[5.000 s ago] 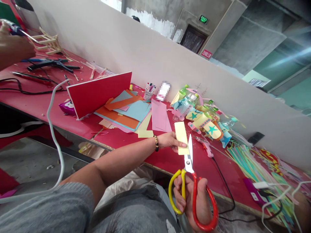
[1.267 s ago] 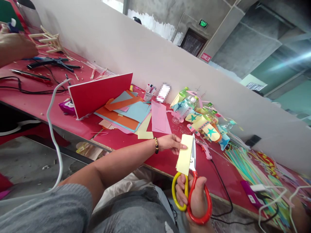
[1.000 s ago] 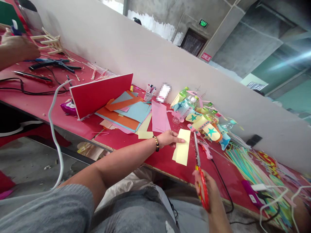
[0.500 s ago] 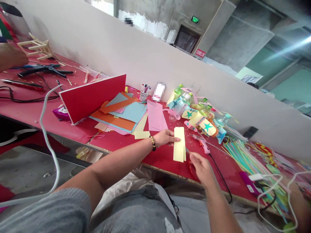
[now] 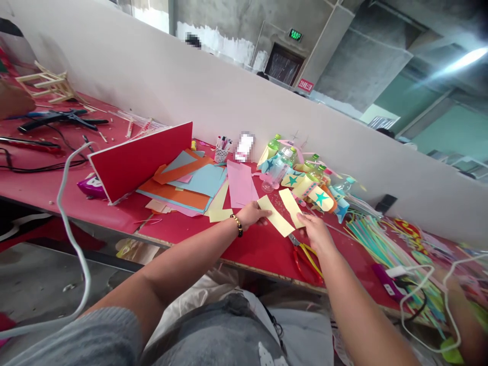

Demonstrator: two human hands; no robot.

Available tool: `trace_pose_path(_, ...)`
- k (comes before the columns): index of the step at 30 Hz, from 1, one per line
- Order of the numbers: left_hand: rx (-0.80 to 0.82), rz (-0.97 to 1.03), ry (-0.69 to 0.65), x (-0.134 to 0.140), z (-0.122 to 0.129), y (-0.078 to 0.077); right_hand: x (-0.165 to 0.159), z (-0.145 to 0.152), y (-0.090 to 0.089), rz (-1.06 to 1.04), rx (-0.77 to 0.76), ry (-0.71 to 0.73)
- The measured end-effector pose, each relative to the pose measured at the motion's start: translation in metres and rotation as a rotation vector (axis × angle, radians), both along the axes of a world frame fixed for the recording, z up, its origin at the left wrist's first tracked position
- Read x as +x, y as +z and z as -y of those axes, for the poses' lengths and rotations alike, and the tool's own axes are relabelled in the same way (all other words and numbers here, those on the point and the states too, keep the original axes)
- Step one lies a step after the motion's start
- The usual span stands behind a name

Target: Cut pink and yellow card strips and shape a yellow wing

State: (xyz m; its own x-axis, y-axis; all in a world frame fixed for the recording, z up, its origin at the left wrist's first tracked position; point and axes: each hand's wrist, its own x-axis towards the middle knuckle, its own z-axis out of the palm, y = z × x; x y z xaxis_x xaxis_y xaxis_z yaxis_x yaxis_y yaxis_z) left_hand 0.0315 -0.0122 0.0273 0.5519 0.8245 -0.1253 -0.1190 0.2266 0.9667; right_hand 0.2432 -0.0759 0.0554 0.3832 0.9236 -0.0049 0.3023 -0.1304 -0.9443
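Note:
My left hand (image 5: 253, 215) pinches a pale yellow paper strip (image 5: 280, 221) by its left end. A second yellow paper strip (image 5: 290, 203) is gripped near its lower right end by my right hand (image 5: 317, 230). The two strips are apart at the top and come close together lower down. Just below them, at the table's front edge, lie scissors (image 5: 307, 258) with one red and one yellow handle. Another small piece of yellow paper (image 5: 220, 215) rests left of my left wrist.
Sheets of coloured paper (image 5: 202, 179) spread on the red table (image 5: 244, 244) beside a red upright board (image 5: 143, 162). Decorated plastic bottles (image 5: 308, 183) cluster at the back. Coloured strips (image 5: 375, 249) and cables lie right. Another person's hand (image 5: 15, 99) is far left.
The scissors have left my right hand and lie on the table. My right hand has taken one yellow strip, and the strips, stacked together before, are now spread apart.

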Motion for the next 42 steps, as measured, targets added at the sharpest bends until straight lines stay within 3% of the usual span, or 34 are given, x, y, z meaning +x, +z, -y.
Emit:
trace_pose_path(4, 0.011, -0.016, 0.030, -0.001, -0.002, 0.000, 0.016, -0.036, 0.006, 0.015, -0.053, -0.054)
trace_pose_path(7, 0.020, -0.007, 0.020, 0.000, -0.003, 0.000, 0.012, -0.037, 0.008, 0.029, -0.021, -0.082)
trace_pose_path(14, 0.056, 0.038, 0.024, 0.002, 0.000, -0.003, -0.051, 0.021, -0.017, -0.106, -0.035, 0.176)
trace_pose_path(19, 0.131, 0.063, 0.167, -0.008, -0.003, 0.011, -0.076, 0.050, -0.044, -0.208, 0.038, 0.146)
trace_pose_path(23, 0.258, 0.043, 0.316, -0.042, -0.009, 0.031, -0.078, 0.065, -0.056, -0.248, 0.074, 0.133)
trace_pose_path(25, 0.505, -0.194, 0.390, -0.068, -0.012, 0.037, -0.078, 0.070, -0.059, -0.232, 0.083, 0.135)
trace_pose_path(27, 0.756, -0.587, 0.391, -0.093, -0.012, 0.035, -0.078, 0.071, -0.060, -0.168, 0.085, 0.145)
trace_pose_path(29, 0.831, -0.927, 0.306, -0.111, -0.011, 0.027, -0.079, 0.071, -0.060, -0.110, 0.086, 0.151)
trace_pose_path(31, 0.829, -1.129, 0.196, -0.121, -0.007, 0.016, -0.079, 0.069, -0.061, -0.107, 0.091, 0.148)
trace_pose_path(35, 0.832, -1.185, 0.116, -0.125, -0.003, -0.002, -0.079, 0.068, -0.061, -0.135, 0.103, 0.147)
trace_pose_path(42, 0.862, -1.111, 0.125, -0.124, 0.004, -0.009, -0.077, 0.069, -0.062, -0.143, 0.100, 0.169)
